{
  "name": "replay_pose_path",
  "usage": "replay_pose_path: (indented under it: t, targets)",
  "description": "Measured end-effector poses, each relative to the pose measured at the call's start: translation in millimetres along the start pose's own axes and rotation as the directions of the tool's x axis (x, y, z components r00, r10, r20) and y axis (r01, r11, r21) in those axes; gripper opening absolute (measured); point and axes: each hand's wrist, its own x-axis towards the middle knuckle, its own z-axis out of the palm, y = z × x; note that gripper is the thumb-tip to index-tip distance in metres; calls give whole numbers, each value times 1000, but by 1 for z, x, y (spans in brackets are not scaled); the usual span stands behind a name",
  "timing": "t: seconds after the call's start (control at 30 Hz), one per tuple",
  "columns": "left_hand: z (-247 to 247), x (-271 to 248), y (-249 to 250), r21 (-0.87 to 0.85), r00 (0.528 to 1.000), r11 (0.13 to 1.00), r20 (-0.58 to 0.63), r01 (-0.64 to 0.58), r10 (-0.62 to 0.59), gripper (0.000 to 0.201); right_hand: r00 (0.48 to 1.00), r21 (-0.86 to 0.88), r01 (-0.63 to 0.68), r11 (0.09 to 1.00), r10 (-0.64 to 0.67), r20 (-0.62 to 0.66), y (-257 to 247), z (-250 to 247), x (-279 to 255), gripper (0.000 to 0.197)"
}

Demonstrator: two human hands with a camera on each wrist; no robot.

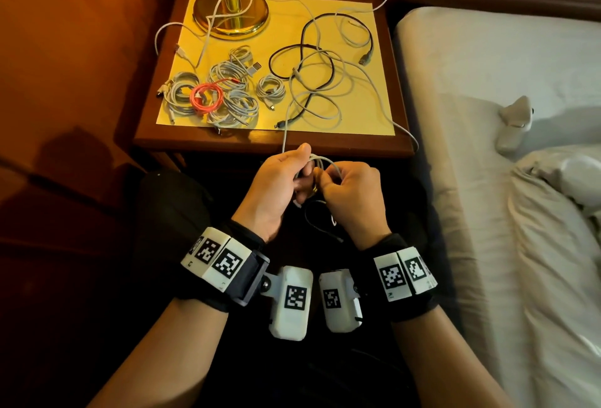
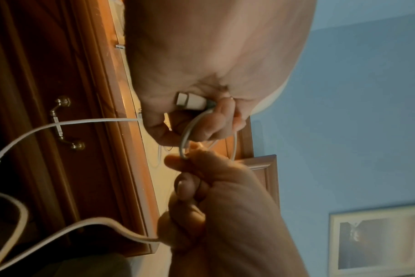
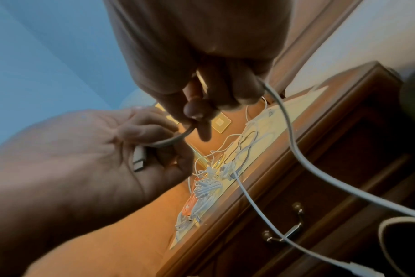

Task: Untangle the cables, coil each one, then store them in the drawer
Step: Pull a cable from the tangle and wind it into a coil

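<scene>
Five or six coiled cables, white ones (image 1: 227,77) plus one red coil (image 1: 207,98), already lie bunched on the left part of the nightstand top (image 1: 364,14), just in front of the brass lamp base (image 1: 231,15). To their right, a loose tangle remains: a black cable (image 1: 302,64) looped through several white strands, with one long white lead running off the far edge. From that tangle a white cable (image 1: 285,134) drops over the front edge down to the hands, which work below the tabletop over the lap. Left hand (image 1: 279,180): fingers curled, thumb on top, gripping the started loops; the left wrist view shows the plug end (image 2: 191,100) tucked against the palm. Right hand (image 1: 353,193): fingers curled, thumb and forefinger pinching the same cable where the small loop closes. Step in hand, as I judge it: coiling one freed white cable, first turns only. Loop count cannot be read; the hands cover it. Drawer (image 3: 294,227) below appears closed, brass handle visible in both wrist views. Next move calls for drawing slack toward the lap without dragging the black cable along, laying each turn evenly into the left grip. Several cables are still uncoiled; storing has not begun.
</scene>
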Motion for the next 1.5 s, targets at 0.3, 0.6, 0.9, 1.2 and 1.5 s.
replay_pose_path:
  t: [0.3, 0.6, 0.9, 1.2, 1.5]
  targets:
    - [-22, 7, -6, -56, 977, 984, 144, 169, -160, 48, 971, 604, -170, 779, 235, -29, -6, -24, 2, 27]
    - [-25, 6, -10, -115, 933, 946, 238, 304, -271, 47, 903, 697, -237, 676, 418, -98, -1, -35, 10, 32]
    - [-25, 4, -15, -295, 983, 937, 49, 185, -179, 47, 902, 473, -367, 801, 182, 391, -16, -15, -9, 12]
    - [-30, 1, -11, -339, 975, 917, 140, 209, -170, 39, 916, 515, -381, 768, 236, 325, -12, -2, -9, 21]
    - [-63, -1, 4, -449, 993, 890, -50, 76, -110, 43, 935, 670, -348, 656, 198, 293, 16, -29, -2, 16]
